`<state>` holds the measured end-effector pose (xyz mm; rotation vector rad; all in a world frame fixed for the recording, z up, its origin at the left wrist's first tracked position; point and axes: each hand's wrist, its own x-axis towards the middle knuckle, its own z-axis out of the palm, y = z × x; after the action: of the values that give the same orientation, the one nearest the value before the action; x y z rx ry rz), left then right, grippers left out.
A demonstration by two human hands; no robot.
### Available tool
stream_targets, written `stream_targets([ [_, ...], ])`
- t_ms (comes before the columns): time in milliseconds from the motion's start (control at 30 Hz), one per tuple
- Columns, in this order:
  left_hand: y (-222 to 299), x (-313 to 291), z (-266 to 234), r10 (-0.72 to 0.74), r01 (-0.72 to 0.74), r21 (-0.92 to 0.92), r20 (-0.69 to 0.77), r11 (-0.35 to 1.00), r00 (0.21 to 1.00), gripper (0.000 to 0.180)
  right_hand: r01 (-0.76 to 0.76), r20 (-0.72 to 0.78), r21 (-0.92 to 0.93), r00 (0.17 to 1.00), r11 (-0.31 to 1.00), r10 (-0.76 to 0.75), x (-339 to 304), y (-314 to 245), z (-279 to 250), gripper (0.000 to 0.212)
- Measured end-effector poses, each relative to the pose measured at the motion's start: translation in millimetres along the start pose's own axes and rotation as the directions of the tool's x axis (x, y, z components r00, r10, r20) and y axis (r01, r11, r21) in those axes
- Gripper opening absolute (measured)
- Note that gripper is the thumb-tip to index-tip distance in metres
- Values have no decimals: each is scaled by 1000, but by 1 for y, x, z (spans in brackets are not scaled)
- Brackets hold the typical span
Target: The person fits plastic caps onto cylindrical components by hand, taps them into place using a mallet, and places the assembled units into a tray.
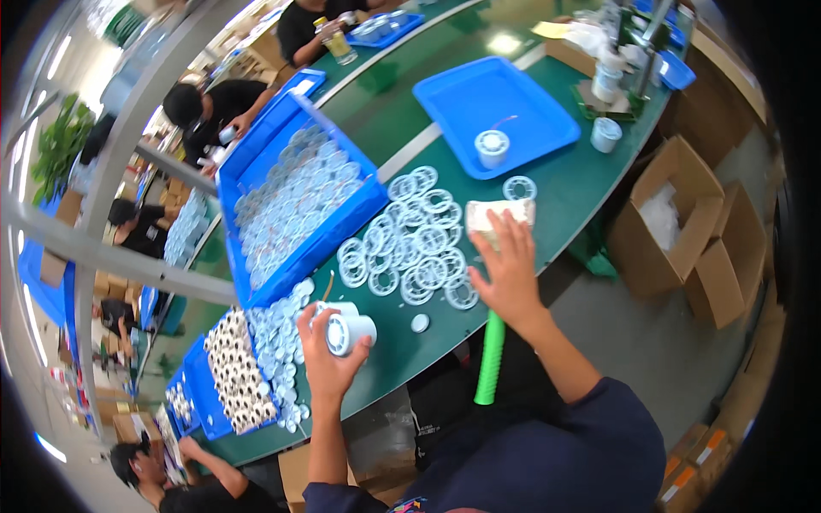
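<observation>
My left hand is closed around a white plastic cylinder with a slotted round end. A second white cylindrical piece shows just behind it; whether my fingers hold that one too is unclear. My right hand is open, its fingers stretched out with the tips on a cream-coloured rectangular pad. Between my hands lies a loose heap of clear rings. A small white round cap rests on the green table near its front edge. Below my right hand a bright green ribbed tube sticks out past the edge.
A large blue bin holds many pale round parts. Near it stands a blue tray of black-and-white parts. Another blue tray bears one white cylinder. Open cardboard boxes stand at right. Several people work along the left.
</observation>
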<state>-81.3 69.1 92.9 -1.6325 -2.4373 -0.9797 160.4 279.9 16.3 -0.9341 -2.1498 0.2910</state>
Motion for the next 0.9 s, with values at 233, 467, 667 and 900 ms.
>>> stream_targets([
  [233, 139, 176, 116, 437, -469, -202, -184, 860, 880, 64, -72, -89, 56, 993, 996, 77, -12, 1, 20, 39],
  [467, 217, 292, 270, 467, -474, 38, 119, 880, 876, 74, -92, -72, 106, 992, 990, 100, -12, -5, 34, 33],
  [667, 208, 290, 320, 489, -541, 110, 307, 834, 817, 80, -146, -124, 104, 980, 984, 158, -3, -10, 29, 28],
  [900, 172, 265, 308, 572, -607, 220, 204, 764, 794, 88, -150, -155, 31, 976, 988, 153, 0, -21, 39, 24],
])
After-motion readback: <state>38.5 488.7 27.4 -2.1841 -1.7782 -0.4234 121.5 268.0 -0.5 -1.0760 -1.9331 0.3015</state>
